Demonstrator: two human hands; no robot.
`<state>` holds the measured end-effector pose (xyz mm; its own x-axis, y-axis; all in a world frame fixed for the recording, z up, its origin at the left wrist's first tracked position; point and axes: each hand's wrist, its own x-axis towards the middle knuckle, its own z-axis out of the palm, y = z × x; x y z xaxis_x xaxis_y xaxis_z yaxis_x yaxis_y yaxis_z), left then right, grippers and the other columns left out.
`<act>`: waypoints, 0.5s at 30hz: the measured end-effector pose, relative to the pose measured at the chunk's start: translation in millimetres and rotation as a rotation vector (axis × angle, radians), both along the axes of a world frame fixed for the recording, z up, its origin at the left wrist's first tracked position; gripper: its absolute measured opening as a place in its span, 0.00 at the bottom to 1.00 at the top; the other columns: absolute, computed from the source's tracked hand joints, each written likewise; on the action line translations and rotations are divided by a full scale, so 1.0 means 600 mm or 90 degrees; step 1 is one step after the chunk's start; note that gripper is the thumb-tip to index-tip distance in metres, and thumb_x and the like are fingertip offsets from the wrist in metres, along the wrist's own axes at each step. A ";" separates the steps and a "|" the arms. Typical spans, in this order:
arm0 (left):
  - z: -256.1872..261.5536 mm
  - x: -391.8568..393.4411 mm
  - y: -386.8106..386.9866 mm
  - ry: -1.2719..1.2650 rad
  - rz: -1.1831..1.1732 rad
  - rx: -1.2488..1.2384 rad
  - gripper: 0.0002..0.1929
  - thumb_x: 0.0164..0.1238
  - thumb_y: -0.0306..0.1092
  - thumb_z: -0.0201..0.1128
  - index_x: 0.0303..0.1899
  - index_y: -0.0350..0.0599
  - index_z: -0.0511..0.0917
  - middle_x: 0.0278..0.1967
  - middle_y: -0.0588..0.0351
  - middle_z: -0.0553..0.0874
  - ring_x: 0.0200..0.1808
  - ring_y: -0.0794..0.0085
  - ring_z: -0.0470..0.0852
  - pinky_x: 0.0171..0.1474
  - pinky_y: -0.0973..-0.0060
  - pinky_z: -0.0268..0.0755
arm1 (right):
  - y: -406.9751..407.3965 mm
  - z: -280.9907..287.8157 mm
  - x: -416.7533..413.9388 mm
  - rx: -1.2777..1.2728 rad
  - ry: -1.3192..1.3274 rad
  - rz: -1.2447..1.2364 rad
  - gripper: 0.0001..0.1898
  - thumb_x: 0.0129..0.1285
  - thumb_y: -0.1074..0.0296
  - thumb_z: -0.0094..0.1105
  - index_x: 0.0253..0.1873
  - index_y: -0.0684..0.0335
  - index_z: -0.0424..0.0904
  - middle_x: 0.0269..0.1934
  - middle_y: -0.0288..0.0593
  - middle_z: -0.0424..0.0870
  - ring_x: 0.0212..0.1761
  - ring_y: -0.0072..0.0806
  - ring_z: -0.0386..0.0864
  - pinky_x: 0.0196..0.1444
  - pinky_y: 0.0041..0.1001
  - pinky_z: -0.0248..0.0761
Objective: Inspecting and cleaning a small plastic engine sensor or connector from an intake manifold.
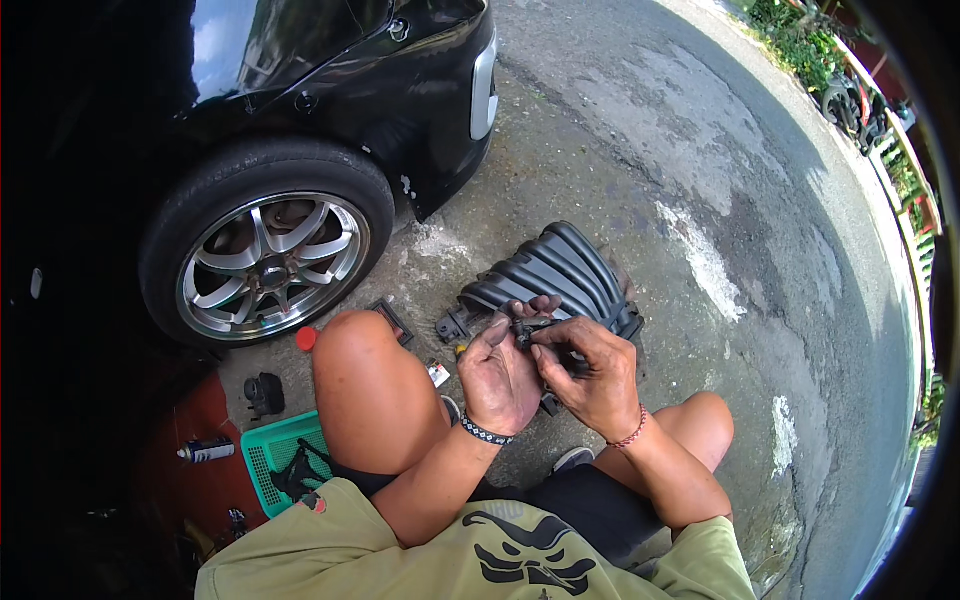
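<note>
My left hand (499, 379) is turned palm up, its thumb and curled fingers around a small dark part (523, 332). What that part is cannot be made out; it looks like a little fitting or sensor. From the other side, the thumb and fingertips of my right hand (596, 371) pinch the same part. Both hands have grime on the fingers. Just beyond them a black ribbed engine intake manifold (555, 266) rests on the concrete, partly hidden by my hands.
A black car with a silver alloy wheel (271, 271) stands at the left. Near my knee are a red cap (306, 338), a black part (264, 394) and a green plastic basket (259, 469) holding dark items. A spray can (207, 450) lies on a red surface.
</note>
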<state>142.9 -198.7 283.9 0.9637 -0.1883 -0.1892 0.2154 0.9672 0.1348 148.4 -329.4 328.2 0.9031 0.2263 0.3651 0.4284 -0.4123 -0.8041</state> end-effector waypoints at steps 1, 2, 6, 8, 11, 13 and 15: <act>0.002 0.000 0.000 -0.003 -0.002 0.001 0.14 0.71 0.34 0.51 0.53 0.41 0.72 0.60 0.45 0.76 0.67 0.59 0.72 0.73 0.58 0.59 | -0.003 0.001 0.003 0.001 0.003 -0.013 0.08 0.56 0.77 0.71 0.40 0.68 0.85 0.34 0.44 0.86 0.34 0.30 0.86 0.38 0.26 0.79; 0.004 0.001 -0.001 -0.012 -0.018 0.048 0.17 0.71 0.34 0.51 0.57 0.39 0.69 0.62 0.44 0.75 0.68 0.58 0.71 0.74 0.57 0.58 | -0.005 0.001 0.006 0.031 0.014 -0.018 0.07 0.57 0.76 0.71 0.40 0.69 0.84 0.33 0.43 0.86 0.32 0.26 0.85 0.37 0.25 0.79; 0.019 0.003 -0.005 -0.089 -0.058 0.175 0.23 0.79 0.37 0.49 0.69 0.40 0.61 0.67 0.43 0.70 0.70 0.59 0.69 0.74 0.58 0.58 | -0.022 0.009 0.015 0.041 0.050 -0.055 0.06 0.58 0.75 0.71 0.38 0.69 0.84 0.31 0.42 0.86 0.32 0.23 0.84 0.37 0.23 0.77; 0.024 0.001 -0.012 -0.153 -0.034 0.315 0.21 0.84 0.43 0.47 0.68 0.43 0.63 0.68 0.43 0.71 0.69 0.62 0.70 0.72 0.60 0.63 | -0.028 0.013 0.021 0.055 0.054 -0.067 0.06 0.59 0.75 0.71 0.38 0.69 0.84 0.31 0.42 0.86 0.32 0.23 0.84 0.36 0.23 0.77; 0.009 0.002 -0.015 -0.174 -0.008 0.439 0.20 0.83 0.42 0.48 0.68 0.43 0.65 0.68 0.39 0.72 0.66 0.59 0.75 0.70 0.59 0.67 | -0.038 0.022 0.023 0.062 0.061 -0.086 0.05 0.59 0.74 0.70 0.37 0.68 0.85 0.30 0.41 0.85 0.31 0.23 0.83 0.36 0.24 0.76; 0.007 0.003 -0.017 -0.189 0.008 0.461 0.19 0.84 0.44 0.47 0.64 0.42 0.69 0.67 0.39 0.73 0.65 0.60 0.76 0.70 0.60 0.68 | -0.042 0.029 0.021 0.030 0.015 -0.063 0.05 0.59 0.75 0.70 0.38 0.68 0.85 0.32 0.41 0.87 0.31 0.23 0.83 0.36 0.23 0.76; 0.025 0.002 -0.017 -0.110 -0.015 0.369 0.19 0.84 0.48 0.44 0.59 0.43 0.71 0.63 0.44 0.77 0.62 0.64 0.79 0.64 0.63 0.73 | -0.042 0.029 0.022 0.056 0.006 -0.066 0.05 0.60 0.75 0.69 0.39 0.68 0.85 0.32 0.42 0.87 0.32 0.23 0.84 0.37 0.23 0.77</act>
<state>144.3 -208.8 299.0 0.9864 -0.1236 -0.1088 0.1645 0.7204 0.6738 161.6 -354.5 345.9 0.9235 0.0986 0.3708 0.3791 -0.3823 -0.8427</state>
